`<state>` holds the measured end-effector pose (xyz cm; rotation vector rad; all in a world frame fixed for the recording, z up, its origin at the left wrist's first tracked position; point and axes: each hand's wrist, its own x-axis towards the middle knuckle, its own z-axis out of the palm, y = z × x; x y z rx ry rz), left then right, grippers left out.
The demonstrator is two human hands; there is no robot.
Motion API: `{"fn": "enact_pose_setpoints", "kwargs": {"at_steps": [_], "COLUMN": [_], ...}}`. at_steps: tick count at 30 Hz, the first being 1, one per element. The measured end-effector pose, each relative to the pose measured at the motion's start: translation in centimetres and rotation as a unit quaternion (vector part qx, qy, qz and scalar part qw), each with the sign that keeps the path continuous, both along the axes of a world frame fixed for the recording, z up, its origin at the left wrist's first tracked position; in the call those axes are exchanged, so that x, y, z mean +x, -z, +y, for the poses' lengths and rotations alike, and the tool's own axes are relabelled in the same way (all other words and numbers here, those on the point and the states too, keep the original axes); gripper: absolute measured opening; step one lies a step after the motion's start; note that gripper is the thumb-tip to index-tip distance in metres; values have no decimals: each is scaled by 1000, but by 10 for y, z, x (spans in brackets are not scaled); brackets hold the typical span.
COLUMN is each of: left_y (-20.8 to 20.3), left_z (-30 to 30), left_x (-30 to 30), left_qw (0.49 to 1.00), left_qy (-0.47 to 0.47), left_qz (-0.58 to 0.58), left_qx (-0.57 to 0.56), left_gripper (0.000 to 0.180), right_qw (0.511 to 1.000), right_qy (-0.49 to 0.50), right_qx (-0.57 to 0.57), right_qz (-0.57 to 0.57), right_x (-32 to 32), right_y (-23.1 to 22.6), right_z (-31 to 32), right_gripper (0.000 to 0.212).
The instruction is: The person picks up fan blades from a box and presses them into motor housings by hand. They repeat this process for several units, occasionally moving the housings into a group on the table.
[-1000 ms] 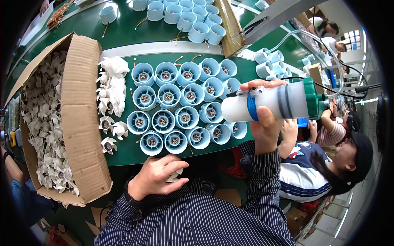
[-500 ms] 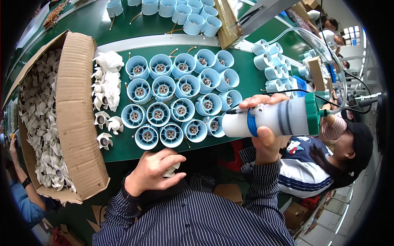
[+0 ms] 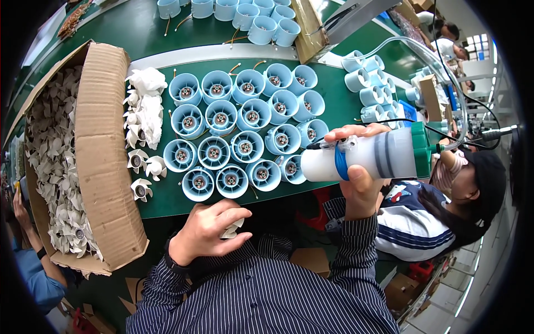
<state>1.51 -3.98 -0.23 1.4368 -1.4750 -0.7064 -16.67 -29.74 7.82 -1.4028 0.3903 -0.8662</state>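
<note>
My right hand (image 3: 360, 193) grips a wide white dispensing syringe (image 3: 328, 165) with a green cap, dark rings and a blue band. The syringe lies nearly level above the right front of the table. A clear tube (image 3: 465, 125) runs from its cap. At the table's front edge, my left hand (image 3: 207, 231) is closed around a small off-white fan impeller (image 3: 232, 228), mostly hidden by the fingers. Beyond my hands stand rows of light blue round fan housings (image 3: 245, 146), open side up, with motor parts in their centres. Several loose impellers (image 3: 141, 190) lie to their left.
A cardboard box (image 3: 105, 167) full of impellers stands at the left. White crumpled plastic (image 3: 149, 83) lies beside it. More blue housings (image 3: 261, 30) stand beyond a pale rail, others (image 3: 357, 80) at the right. A co-worker in a black cap (image 3: 484, 189) sits close on my right.
My hands and the syringe have barely moved. At the far left of the back table, the blue housings have shifted slightly right. A co-worker's arm at the left edge has moved a little.
</note>
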Motion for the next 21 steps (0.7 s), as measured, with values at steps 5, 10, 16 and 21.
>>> {"fn": "enact_pose_setpoints", "kwargs": {"at_steps": [5,10,16,21], "left_y": [0,0,-1,-2], "left_z": [-2,-12,-24,-31], "left_x": [2,3,0,-1], "left_qw": [1000,1000,999,998], "left_qy": [7,15,31,42], "left_qz": [0,-6,4,-1], "left_qx": [-2,-11,-35,-43], "left_gripper": [48,48,47,47], "right_qw": [1000,999,998,997], "right_qy": [18,17,-28,-54], "right_qx": [-9,-19,-11,-35], "right_qz": [-6,-30,-59,-32], "right_x": [-5,-4,13,14], "right_y": [-7,-19,-17,-3], "right_z": [1,8,21,14], "right_gripper": [70,71,71,70]}}
